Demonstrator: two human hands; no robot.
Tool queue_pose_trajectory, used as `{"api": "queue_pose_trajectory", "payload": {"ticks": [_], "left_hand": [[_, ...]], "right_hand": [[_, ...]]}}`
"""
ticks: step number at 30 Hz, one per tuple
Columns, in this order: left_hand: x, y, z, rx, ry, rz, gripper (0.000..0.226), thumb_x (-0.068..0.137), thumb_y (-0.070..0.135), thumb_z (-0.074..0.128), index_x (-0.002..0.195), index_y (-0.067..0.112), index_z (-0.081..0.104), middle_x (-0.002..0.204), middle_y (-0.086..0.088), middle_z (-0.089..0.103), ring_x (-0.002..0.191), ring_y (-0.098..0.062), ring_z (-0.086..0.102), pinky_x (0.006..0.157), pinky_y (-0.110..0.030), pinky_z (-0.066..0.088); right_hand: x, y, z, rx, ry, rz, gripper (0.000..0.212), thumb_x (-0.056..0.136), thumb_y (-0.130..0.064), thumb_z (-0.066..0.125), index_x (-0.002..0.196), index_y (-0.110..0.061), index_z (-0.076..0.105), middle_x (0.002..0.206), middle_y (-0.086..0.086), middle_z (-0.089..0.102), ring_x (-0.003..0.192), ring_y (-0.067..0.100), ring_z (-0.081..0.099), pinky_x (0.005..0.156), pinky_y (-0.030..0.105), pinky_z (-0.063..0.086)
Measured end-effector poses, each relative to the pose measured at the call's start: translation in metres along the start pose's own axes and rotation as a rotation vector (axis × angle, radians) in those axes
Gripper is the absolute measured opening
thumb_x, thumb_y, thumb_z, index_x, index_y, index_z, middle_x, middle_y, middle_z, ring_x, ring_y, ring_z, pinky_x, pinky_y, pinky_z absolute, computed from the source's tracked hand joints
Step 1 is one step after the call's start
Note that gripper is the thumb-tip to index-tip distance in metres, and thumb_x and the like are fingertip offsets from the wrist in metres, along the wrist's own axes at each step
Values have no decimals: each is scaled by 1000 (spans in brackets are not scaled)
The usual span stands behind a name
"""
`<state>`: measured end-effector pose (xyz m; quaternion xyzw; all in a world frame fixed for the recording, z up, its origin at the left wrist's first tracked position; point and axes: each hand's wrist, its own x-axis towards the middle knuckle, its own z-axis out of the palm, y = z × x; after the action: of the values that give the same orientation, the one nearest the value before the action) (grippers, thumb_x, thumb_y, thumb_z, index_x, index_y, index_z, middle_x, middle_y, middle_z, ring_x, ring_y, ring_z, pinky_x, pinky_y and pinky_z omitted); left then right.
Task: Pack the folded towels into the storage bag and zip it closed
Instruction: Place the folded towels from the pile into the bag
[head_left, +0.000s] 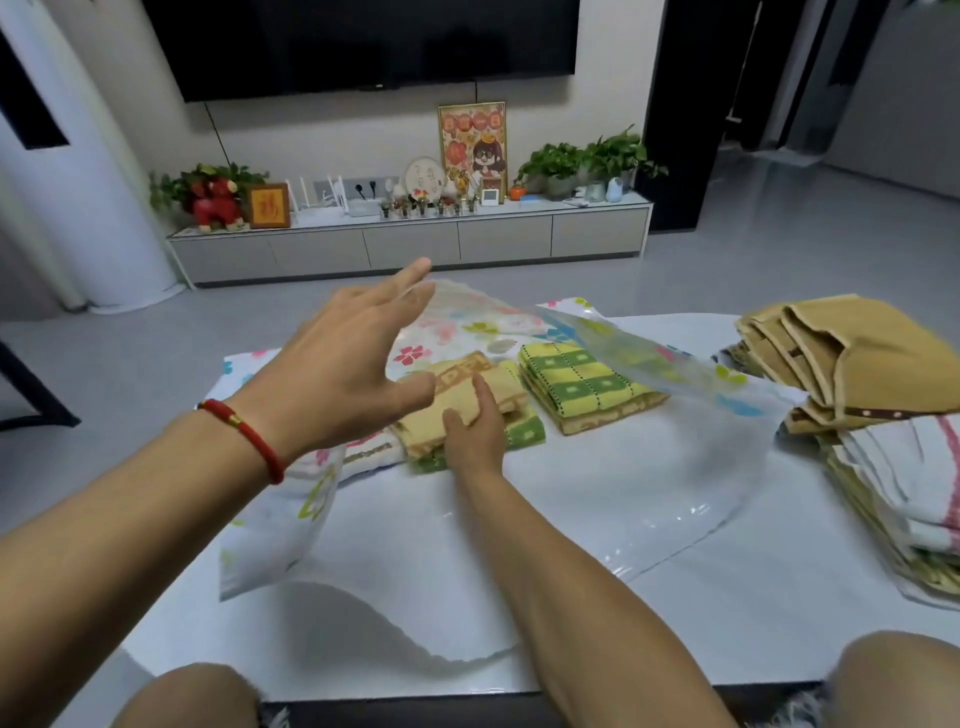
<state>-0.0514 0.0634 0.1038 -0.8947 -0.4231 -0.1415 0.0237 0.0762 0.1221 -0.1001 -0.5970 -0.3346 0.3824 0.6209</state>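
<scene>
While the storage bag (613, 467) lies open across the white bench (753, 613), its clear flowered upper sheet lifted, two folded towel bundles sit inside: a beige one (457, 395) at centre and a green checked one (582, 384) just beside it at three o'clock. More folded towels (872, 395) wait stacked at the bench's three o'clock edge. Soft and light, they should squash easily; best taken by the folded edges, while the film looks slippery. The right hand (475, 436) presses flat on the beige bundle. The left hand (353, 364) hovers above, grip spread, fingers toward twelve o'clock.
</scene>
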Motion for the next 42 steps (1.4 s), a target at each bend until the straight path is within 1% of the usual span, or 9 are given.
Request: {"api": "queue_pose_trajectory", "payload": {"ticks": [5, 12, 15, 19, 22, 26, 29, 34, 42], "left_hand": [[-2, 3, 5, -26, 8, -8, 84, 82, 46, 59, 155, 23, 24, 164, 16, 9, 141, -23, 32, 113, -48, 36], [2, 8, 12, -19, -5, -22, 87, 84, 45, 64, 155, 23, 21, 165, 8, 9, 143, -27, 29, 113, -51, 35], [3, 18, 19, 17, -25, -36, 82, 83, 47, 65, 153, 31, 26, 165, -2, 11, 143, -33, 26, 110, -57, 35], [12, 39, 28, 84, -40, -4, 74, 82, 48, 65, 149, 35, 35, 165, -7, 11, 145, -35, 18, 111, -61, 33], [21, 58, 34, 138, -14, 48, 69, 82, 52, 64, 145, 35, 44, 165, -5, 12, 146, -36, 15, 109, -62, 33], [32, 83, 46, 178, -36, 98, 66, 81, 54, 63, 142, 33, 49, 164, -4, 14, 146, -35, 14, 108, -63, 34], [37, 97, 54, 175, -45, 107, 67, 81, 54, 65, 142, 30, 49, 164, -5, 16, 146, -37, 15, 107, -64, 35], [41, 101, 63, 195, -51, 96, 71, 80, 59, 64, 143, 32, 46, 164, -4, 15, 146, -36, 16, 107, -65, 35], [38, 93, 69, 183, -57, 81, 70, 80, 58, 66, 144, 38, 44, 163, -6, 18, 144, -37, 19, 106, -67, 35]], "right_hand": [[5, 12, -12, -87, 30, -34, 68, 101, -7, 58, 162, -19, 30, 163, 3, 38, 149, 20, 35, 119, 28, 29], [13, -11, -53, -229, -217, 117, 61, 95, -11, 61, 153, -23, 47, 152, 4, 53, 116, 27, 63, 101, 39, 54], [-15, -24, -102, -235, -301, 188, 48, 93, -10, 59, 140, -18, 58, 123, 11, 66, 84, 22, 68, 78, 41, 63], [-53, -56, -195, -532, -413, 114, 26, 92, -15, 62, 115, -17, 74, 100, 9, 76, 84, 23, 75, 70, 32, 62], [-70, -88, -268, -712, -286, -4, 21, 91, -15, 63, 105, -18, 78, 91, 5, 80, 81, 24, 77, 68, 34, 62], [-66, -112, -368, -1038, 238, -257, 23, 93, -16, 60, 105, -19, 80, 100, 2, 79, 92, 24, 70, 76, 33, 50], [-45, -113, -439, -1227, 516, -110, 33, 96, -14, 52, 123, -15, 72, 123, 20, 70, 115, 42, 60, 92, 43, 50], [-25, -100, -491, -1297, 467, 426, 45, 102, -35, 46, 144, -22, 45, 143, 20, 51, 129, 44, 47, 105, 50, 40], [-21, -117, -515, -1048, 361, 269, 59, 85, -20, 79, 140, -27, 58, 143, 14, 57, 125, 39, 55, 100, 41, 51]]}}
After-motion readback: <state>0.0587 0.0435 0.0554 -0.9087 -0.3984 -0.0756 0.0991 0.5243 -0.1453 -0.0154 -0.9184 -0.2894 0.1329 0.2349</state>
